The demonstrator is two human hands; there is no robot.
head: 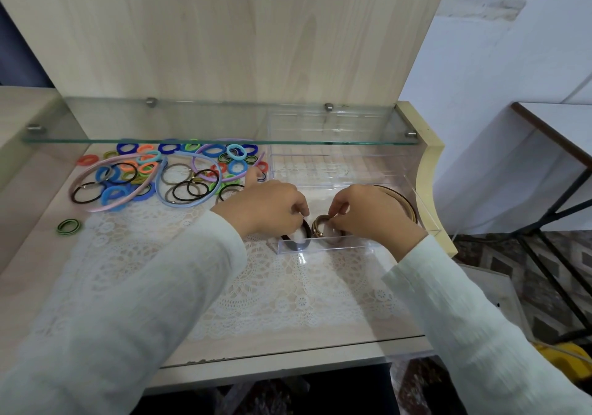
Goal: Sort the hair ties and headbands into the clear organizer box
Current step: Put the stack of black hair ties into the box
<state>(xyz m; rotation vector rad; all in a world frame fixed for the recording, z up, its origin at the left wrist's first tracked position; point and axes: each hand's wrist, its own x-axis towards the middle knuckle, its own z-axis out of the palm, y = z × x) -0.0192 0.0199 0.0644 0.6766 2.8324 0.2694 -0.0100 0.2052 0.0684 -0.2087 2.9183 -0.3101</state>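
A clear organizer box (346, 171) stands on the right of the desk, partly under a glass shelf. My left hand (269, 206) is over its near left corner, fingers pinched on black hair ties (299, 240) inside the box. My right hand (368, 212) pinches brown and gold hair ties (318, 227) just beside them. A tan headband (405, 201) curves along the box's right side behind my right hand. A heap of coloured hair ties (179, 171) with a pink headband (109, 196), a blue headband (192, 201) and a purple headband (230, 177) lies to the left.
A glass shelf (221, 140) juts out over the back of the desk. A lone green hair tie (68, 226) lies at the left on the wood. A lace mat (256, 280) covers the desk's middle. The desk's curved right edge (432, 171) is close to the box.
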